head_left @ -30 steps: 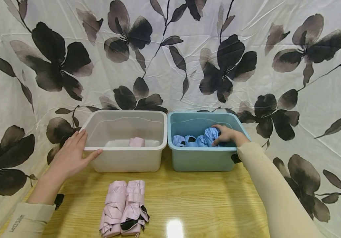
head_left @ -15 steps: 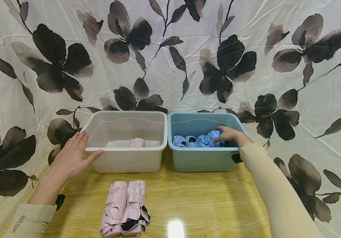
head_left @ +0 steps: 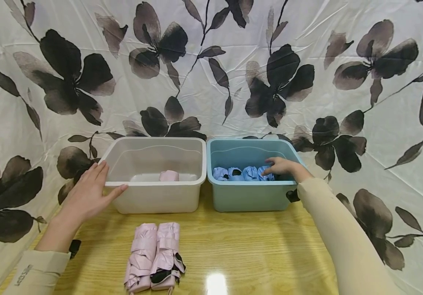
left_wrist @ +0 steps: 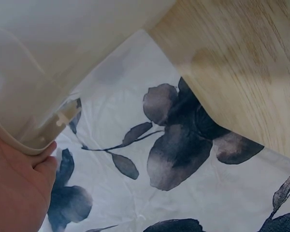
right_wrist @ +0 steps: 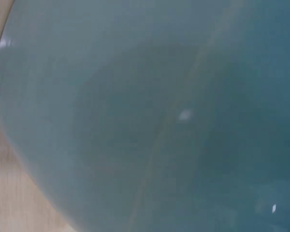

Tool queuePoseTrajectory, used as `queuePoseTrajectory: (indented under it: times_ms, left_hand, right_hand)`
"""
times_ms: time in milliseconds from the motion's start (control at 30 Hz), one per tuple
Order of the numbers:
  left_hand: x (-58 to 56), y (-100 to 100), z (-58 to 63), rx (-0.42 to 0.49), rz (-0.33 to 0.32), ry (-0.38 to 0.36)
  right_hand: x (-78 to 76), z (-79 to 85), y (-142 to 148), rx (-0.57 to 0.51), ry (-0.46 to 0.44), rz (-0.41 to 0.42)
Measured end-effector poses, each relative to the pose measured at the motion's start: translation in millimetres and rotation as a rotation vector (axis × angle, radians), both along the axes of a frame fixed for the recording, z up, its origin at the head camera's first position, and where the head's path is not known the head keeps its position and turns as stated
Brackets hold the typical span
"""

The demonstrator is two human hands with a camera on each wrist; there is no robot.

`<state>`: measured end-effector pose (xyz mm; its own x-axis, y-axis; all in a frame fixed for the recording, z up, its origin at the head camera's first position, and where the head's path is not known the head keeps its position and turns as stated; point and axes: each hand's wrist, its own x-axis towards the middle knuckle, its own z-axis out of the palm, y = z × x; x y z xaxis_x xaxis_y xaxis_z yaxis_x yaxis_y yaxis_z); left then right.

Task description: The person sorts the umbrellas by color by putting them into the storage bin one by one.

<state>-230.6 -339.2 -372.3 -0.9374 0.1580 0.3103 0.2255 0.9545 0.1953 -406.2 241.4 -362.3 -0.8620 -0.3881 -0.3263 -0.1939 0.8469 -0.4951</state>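
My left hand [head_left: 87, 194] rests on the left rim of a whitish plastic bin [head_left: 152, 198], its fingers straight along the edge. The left wrist view shows part of the same hand [left_wrist: 21, 186] against that bin's rim. Inside the bin lies a pink folded umbrella [head_left: 169, 176]. My right hand [head_left: 283, 166] reaches into a blue bin [head_left: 249, 198], fingers spread loosely over the rightmost blue folded umbrella [head_left: 265, 173]. Several blue umbrellas [head_left: 249, 173] stand side by side there. The right wrist view holds only the blue bin's wall [right_wrist: 135, 121].
Two pink folded umbrellas [head_left: 153, 256] lie side by side on the wooden table [head_left: 248, 250], in front of the whitish bin. The two bins stand next to each other. Behind them hangs a white cloth [head_left: 211, 82] with dark flowers.
My right hand has lowered the rightmost blue umbrella into line with the others and loosened its fingers from it. The left hand has stayed on the whitish bin's rim.
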Motion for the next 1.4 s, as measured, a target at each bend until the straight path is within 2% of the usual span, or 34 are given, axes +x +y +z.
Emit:
queuePoseTrajectory:
  times_ms: [267,567,733,900,1100,1267,1400]
  left_hand:
    - [-2.1,0,-1.5,-0.013,-0.001,-0.014]
    - [-1.0,1,-1.5,-0.006,-0.004,-0.012]
    - [-0.9,0,-0.2,-0.01,-0.004,-0.011]
    - [-3.4,1,1.2,-0.017,-0.007,-0.017]
    - [-5.6,2,4.1,-0.025,-0.007,-0.037]
    - [-4.4,0,2.0,0.004,-0.011,-0.032]
    - [-2.2,-2,-2.9,0.051,-0.017,0.02]
  right_hand:
    - [19.4,12.5,2,-0.005,0.075,-0.012]
    - [55.1,24.5,10,-0.092,0.311,-0.064]
    - [74.8,25.8,22,-0.071,0.454,-0.061]
    - [89.8,22.0,42,-0.034,0.548,-0.094]
    - [94.0,16.3,65,0.077,0.605,-0.104]
    - [91.5,8.8,77,0.149,0.575,-0.09]
    - [90.5,4.3,82,0.164,0.544,-0.076]
